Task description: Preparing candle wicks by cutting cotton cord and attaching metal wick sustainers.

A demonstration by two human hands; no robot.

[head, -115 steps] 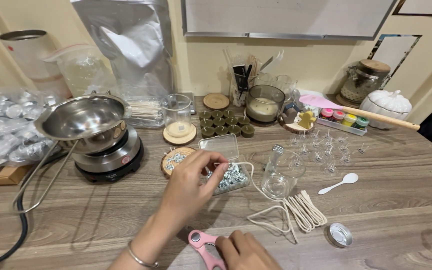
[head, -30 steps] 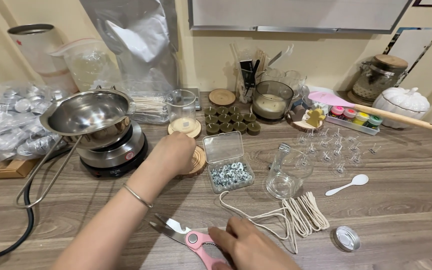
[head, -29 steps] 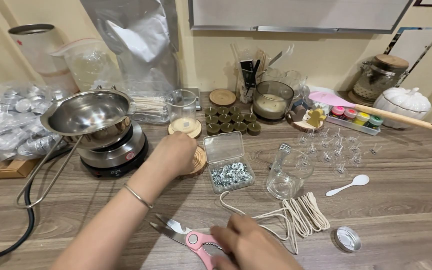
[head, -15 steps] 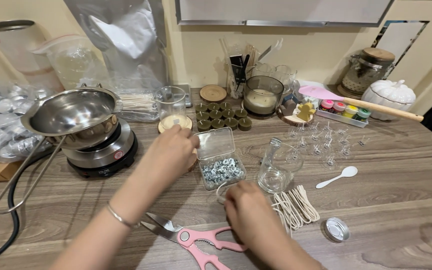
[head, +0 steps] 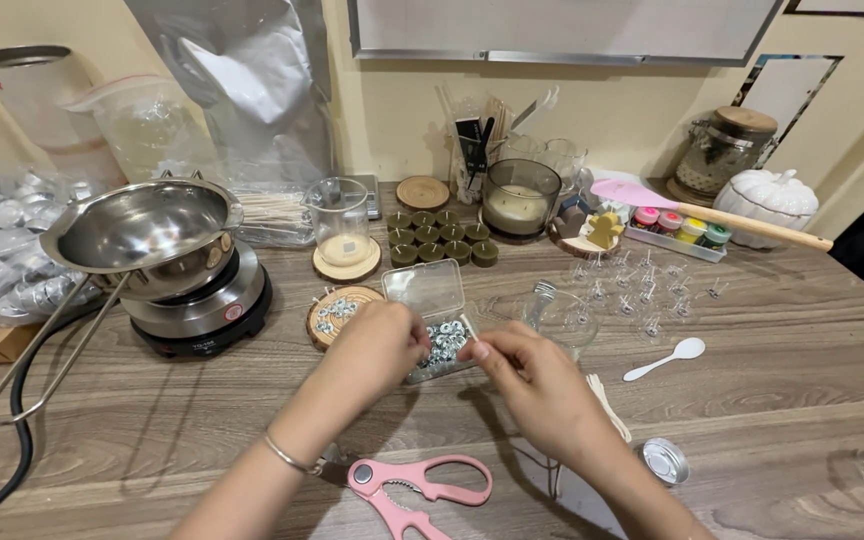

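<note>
Lying nearest the lower edge of the frame, a pair of pink-handled scissors (head: 414, 490) rests on the grey wood-grain table (head: 782, 400), untouched. Just above it, at centre, the left hand (head: 377, 345) and the right hand (head: 532, 375) meet over a small clear plastic box of silver metal wick tabs (head: 437, 335). Each hand has its fingertips pinched together; whatever small thing they grip is too tiny to make out. The box sits open between the hands, its lid raised behind it. Right of the right hand lie a bundle of white wicks (head: 609, 405), a round metal lid (head: 664, 460) and a white plastic spoon (head: 667, 358). A clear glass jar (head: 562, 315) stands just behind the right hand. Left of centre, a steel pouring pot (head: 147, 235) sits on a small black electric hotplate (head: 202, 310). Further back stand dark green tealight candles (head: 439, 240) in rows.
</note>
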